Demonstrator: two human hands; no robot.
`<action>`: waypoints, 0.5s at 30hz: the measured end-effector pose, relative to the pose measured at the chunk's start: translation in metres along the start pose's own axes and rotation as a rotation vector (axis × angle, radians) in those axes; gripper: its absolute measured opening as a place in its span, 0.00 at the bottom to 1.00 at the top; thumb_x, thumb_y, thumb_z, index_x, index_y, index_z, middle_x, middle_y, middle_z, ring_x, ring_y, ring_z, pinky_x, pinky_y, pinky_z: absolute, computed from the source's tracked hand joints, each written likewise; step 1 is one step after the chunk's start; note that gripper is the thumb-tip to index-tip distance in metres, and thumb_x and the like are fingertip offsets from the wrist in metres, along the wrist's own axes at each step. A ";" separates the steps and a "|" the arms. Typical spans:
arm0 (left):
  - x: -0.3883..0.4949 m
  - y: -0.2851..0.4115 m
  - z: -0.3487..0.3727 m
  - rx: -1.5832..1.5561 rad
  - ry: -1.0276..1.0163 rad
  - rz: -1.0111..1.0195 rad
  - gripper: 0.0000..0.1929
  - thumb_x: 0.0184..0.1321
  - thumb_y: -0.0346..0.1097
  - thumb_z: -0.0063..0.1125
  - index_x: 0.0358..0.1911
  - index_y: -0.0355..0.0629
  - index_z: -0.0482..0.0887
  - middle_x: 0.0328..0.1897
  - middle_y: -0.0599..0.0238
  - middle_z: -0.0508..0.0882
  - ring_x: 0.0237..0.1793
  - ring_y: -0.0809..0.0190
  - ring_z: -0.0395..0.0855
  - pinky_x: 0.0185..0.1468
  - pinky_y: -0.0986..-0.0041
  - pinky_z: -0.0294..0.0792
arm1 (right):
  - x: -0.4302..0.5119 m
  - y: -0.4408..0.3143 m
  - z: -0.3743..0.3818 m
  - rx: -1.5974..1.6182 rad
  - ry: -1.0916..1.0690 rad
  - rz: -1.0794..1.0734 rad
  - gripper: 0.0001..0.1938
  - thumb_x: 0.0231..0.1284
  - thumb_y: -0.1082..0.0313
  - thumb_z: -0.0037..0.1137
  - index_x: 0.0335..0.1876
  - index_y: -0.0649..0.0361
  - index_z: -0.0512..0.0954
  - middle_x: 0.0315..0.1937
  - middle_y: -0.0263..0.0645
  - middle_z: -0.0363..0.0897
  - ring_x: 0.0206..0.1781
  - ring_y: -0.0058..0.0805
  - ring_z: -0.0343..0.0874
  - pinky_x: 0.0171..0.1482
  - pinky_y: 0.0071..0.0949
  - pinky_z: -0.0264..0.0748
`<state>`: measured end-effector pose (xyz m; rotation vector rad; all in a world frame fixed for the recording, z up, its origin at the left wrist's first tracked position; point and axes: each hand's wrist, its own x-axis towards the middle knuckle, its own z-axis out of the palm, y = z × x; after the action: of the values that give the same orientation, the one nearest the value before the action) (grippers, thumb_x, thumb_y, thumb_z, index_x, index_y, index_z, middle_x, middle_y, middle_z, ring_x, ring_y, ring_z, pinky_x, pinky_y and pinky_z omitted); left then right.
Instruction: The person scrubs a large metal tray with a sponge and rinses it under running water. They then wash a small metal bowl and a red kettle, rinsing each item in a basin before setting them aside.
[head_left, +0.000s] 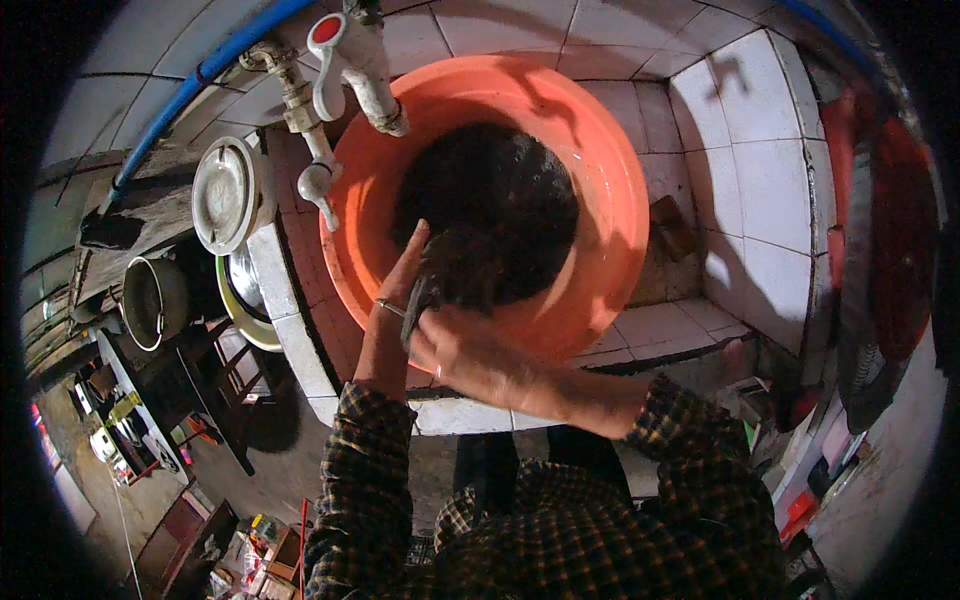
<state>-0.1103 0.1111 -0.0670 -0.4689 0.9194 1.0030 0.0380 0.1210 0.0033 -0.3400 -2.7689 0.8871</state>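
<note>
A large orange plastic basin (611, 225) sits in the tiled sink before me, with a dark wet mass (495, 195) inside; whether it is cloth or dark liquid, I cannot tell. My left hand (399, 281), with a bangle at the wrist, holds a dark, limp-looking item (421, 296) over the basin's near left side. Its thumb points up and away from me, and the other fingers are hidden. Blurred by motion, my right hand (469, 360) reaches across from the right and touches the lower part of that item. A ring shows on one finger.
A tap with a red-capped lever (371, 90) overhangs the basin's far left rim, beside a second tap (315, 184). A lidded metal pot (223, 195) stands left of the sink. A brown block (673, 229) lies right of the basin. The sink's tiled front ledge (465, 416) is close to me.
</note>
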 end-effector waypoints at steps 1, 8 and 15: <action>-0.003 0.000 0.004 0.021 0.042 0.004 0.27 0.66 0.58 0.49 0.54 0.40 0.79 0.49 0.56 0.84 0.48 0.55 0.82 0.57 0.65 0.73 | -0.001 -0.014 -0.012 0.039 -0.079 0.005 0.09 0.53 0.70 0.53 0.40 0.62 0.75 0.34 0.41 0.70 0.37 0.36 0.75 0.40 0.30 0.77; -0.002 -0.034 -0.033 0.283 -0.137 0.287 0.26 0.71 0.48 0.42 0.68 0.45 0.60 0.66 0.58 0.71 0.62 0.56 0.71 0.67 0.63 0.63 | 0.012 0.055 -0.051 0.379 0.305 0.183 0.10 0.57 0.66 0.59 0.40 0.62 0.76 0.36 0.42 0.76 0.41 0.37 0.79 0.46 0.30 0.76; -0.009 -0.049 -0.037 -0.400 -0.435 0.214 0.24 0.72 0.51 0.36 0.66 0.48 0.69 0.67 0.61 0.73 0.66 0.53 0.70 0.69 0.54 0.64 | 0.001 0.144 0.069 1.569 0.681 1.146 0.28 0.60 0.42 0.57 0.56 0.57 0.75 0.50 0.38 0.80 0.53 0.37 0.77 0.56 0.33 0.72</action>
<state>-0.0859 0.0567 -0.0831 -0.4639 0.3800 1.4284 0.0404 0.1978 -0.1366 -1.4237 -0.5500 2.1408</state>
